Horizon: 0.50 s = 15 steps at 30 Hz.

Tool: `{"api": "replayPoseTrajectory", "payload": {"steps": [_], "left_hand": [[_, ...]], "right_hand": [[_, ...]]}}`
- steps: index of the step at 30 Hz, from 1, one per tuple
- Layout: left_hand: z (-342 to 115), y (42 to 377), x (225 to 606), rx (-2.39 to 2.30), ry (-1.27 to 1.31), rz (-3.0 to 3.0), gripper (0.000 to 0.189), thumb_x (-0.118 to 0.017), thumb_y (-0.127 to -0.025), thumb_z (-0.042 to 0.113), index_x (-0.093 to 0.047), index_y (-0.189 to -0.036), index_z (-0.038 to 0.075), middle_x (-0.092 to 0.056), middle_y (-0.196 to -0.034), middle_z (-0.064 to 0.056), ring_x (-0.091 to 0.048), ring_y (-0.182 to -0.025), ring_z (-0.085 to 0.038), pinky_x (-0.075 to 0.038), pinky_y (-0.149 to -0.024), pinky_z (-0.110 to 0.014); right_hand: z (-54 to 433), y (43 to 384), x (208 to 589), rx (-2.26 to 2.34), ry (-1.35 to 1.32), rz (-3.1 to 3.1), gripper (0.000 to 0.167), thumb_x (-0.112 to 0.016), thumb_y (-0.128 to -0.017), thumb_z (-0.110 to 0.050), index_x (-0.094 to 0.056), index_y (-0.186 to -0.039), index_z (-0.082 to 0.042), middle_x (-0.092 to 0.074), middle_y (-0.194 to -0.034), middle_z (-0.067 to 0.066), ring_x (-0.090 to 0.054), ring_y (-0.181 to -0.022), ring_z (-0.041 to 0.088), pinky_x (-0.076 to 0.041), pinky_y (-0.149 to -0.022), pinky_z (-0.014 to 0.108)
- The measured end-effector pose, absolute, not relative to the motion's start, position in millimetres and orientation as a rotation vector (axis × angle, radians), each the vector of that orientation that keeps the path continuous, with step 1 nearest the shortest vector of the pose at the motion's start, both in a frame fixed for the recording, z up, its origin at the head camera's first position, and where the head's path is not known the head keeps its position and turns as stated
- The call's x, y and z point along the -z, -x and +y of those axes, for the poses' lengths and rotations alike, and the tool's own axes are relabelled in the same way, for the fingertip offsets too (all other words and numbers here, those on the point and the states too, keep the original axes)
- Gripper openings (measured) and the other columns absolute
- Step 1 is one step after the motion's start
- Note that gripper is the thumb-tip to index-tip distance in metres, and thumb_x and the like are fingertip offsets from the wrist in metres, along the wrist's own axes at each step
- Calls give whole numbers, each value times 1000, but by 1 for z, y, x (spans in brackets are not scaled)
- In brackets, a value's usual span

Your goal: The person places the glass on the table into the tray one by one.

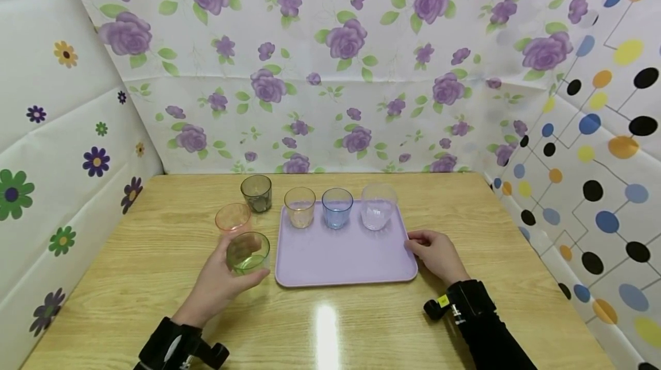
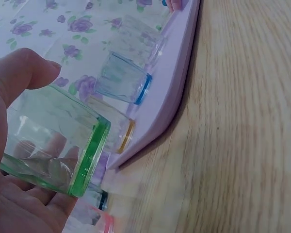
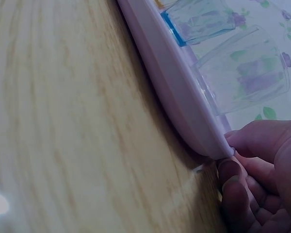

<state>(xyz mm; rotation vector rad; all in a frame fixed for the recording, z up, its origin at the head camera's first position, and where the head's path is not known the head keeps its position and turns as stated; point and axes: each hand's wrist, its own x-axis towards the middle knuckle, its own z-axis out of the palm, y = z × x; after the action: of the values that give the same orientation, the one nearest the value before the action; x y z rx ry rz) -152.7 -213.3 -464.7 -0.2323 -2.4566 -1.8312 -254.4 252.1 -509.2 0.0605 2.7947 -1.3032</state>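
My left hand (image 1: 214,287) grips a green glass (image 1: 249,254) by its sides, thumb on one side and fingers on the other. The glass appears raised off the table, just left of the purple tray (image 1: 343,258). At the tray's right edge, my right hand (image 1: 438,255) pinches the rim between thumb and fingers, as the right wrist view also shows. Along the tray's back stand an amber glass (image 1: 300,209), a blue glass (image 1: 338,209) and a clear glass (image 1: 377,209). Behind the left hand is a pinkish-orange glass (image 1: 232,218), partly hidden.
A dark grey glass (image 1: 257,193) stands on the wooden table (image 1: 155,244) at the back left, outside the tray. Patterned cloth walls close in the back (image 1: 310,117) and both sides. Light glares on the table's front.
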Motion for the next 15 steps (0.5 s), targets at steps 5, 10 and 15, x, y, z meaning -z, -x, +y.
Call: {"api": "replayPoseTrajectory", "payload": {"steps": [5,10,15], "left_hand": [[-207,156,463,1809,220,-2490,84,-92,-87,10,-45,-157,6,-66,-146,-17,-61,-133,-15,-47,-108,-15],[-201,161,461,1823,256,-2487,79,-93,-87,10,-48,-152,6,-67,-146,-16,-62,-136,-26,-49,-110,-18],[-193,165,458,1848,300,-2478,76,-93,-87,10,-50,-150,5,-67,-145,-16,-60,-139,-33,-50,-110,-18]], "right_hand": [[253,255,511,1299,-59,2801,35,-74,-104,-25,-78,-131,-3,-80,-110,10,-70,-98,17,-56,-80,25],[253,255,512,1303,-62,2798,35,-74,-105,-25,-77,-132,-3,-80,-112,10,-72,-100,19,-57,-82,25],[252,255,512,1315,-75,2785,35,-74,-105,-25,-77,-132,-3,-80,-113,11,-72,-101,19,-57,-82,25]]}}
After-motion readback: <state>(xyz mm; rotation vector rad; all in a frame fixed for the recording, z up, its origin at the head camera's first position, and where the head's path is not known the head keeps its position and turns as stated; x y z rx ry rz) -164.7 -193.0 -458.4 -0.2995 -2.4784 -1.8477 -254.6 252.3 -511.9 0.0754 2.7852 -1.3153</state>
